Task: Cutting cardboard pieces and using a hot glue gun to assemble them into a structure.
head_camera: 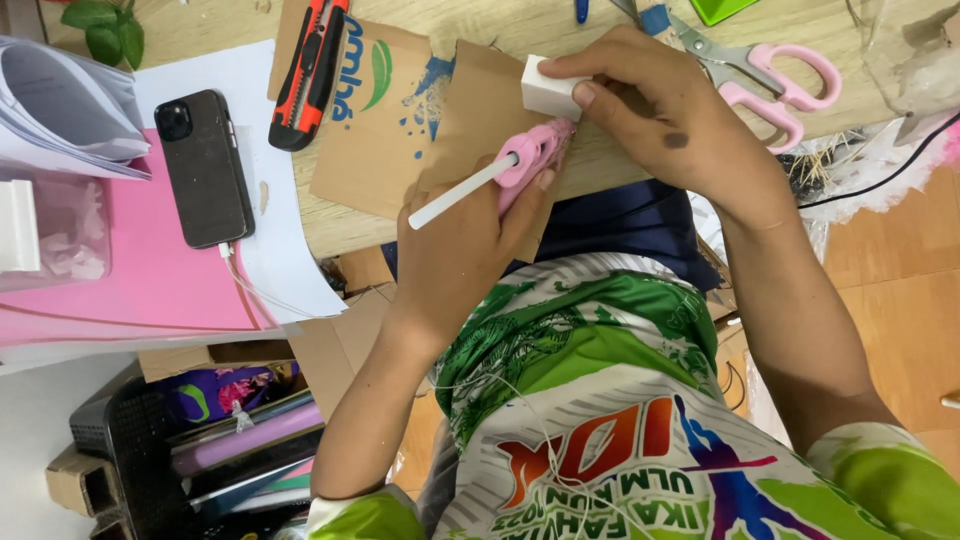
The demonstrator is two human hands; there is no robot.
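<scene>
Here the left grip (470,235) clamps a pink glue gun (530,155), nozzle touching the white block (548,92) pinched by the right grip (650,110); gluing looks underway, unfinished.

Glue gun (530,157) just below the foam block (548,90), scissors (765,75) to their right, utility knife (310,70) and phone (205,167) to the left, cardboard (400,130) beneath.

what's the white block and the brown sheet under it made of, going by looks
White block: probably foam, with matte, sharp-cut faces; it could be something else. Brown sheet: cardboard, dull tan, with ragged torn edges. Pink glue gun: glossy moulded plastic.
</scene>
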